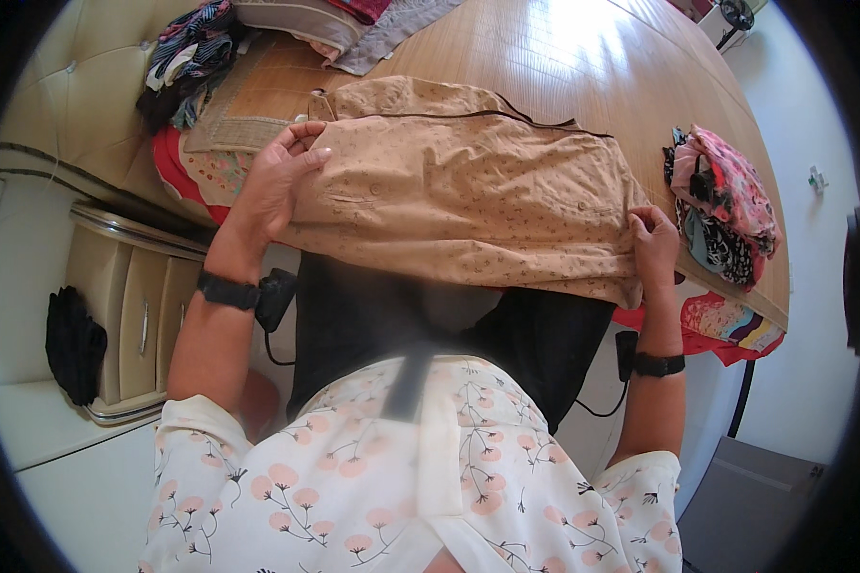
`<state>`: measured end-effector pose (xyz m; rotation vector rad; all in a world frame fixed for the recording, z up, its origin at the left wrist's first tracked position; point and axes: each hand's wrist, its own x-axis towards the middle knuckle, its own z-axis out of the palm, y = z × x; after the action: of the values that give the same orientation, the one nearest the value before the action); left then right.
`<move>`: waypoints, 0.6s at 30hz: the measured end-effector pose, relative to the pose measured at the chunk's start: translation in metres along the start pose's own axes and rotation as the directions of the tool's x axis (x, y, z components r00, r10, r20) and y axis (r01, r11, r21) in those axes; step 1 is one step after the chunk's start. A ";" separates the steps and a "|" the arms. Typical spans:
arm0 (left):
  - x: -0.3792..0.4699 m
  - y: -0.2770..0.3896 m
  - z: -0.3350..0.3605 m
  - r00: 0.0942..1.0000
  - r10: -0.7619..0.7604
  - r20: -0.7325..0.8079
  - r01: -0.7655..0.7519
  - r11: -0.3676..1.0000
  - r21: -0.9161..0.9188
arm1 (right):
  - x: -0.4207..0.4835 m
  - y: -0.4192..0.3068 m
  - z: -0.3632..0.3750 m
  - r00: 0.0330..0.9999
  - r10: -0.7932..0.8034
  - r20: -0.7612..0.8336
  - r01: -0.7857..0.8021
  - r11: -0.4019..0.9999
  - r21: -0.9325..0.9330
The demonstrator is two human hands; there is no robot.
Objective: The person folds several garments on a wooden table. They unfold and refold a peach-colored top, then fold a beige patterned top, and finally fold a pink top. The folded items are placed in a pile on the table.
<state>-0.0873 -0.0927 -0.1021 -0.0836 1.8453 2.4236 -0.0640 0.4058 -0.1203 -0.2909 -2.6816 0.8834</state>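
A tan garment (459,186) with a small dark print is spread across the near edge of the bed, its lower part hanging over my lap. It has two slit pockets, each with a button, and dark trim runs along its far side. With thumb and fingers, my left hand (276,172) holds the garment's left edge near the upper corner. At the right edge, lower down, my right hand (654,240) pinches the cloth between thumb and fingertips. Folds and creases run across the lower part of the garment between my hands.
A woven mat (616,93) covers the bed. Bundled clothes (724,208) lie to the right, and another clothes pile (190,61) is at the upper left, by the padded headboard (79,79). A pillow (308,25) lies at the back. A drawer cabinet (140,315) stands at left.
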 end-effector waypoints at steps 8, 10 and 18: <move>-0.048 0.029 -0.020 0.953 0.295 -0.065 -0.297 0.875 -0.383 | -0.026 -0.041 -0.049 0.999 0.037 -0.014 -0.003 0.412 0.911; -0.084 0.050 -0.007 0.955 0.240 -0.174 -0.291 0.872 -0.395 | -0.048 -0.024 -0.063 0.997 0.001 0.079 -0.078 0.170 0.982; -0.136 0.010 -0.075 0.924 -0.187 0.334 0.191 0.981 0.021 | -0.125 0.024 -0.064 0.760 0.115 0.640 -0.550 0.638 0.539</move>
<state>0.0458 -0.1736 -0.0989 0.1357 1.5936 2.1594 0.0768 0.4245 -0.1128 -0.4295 -2.4862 2.3721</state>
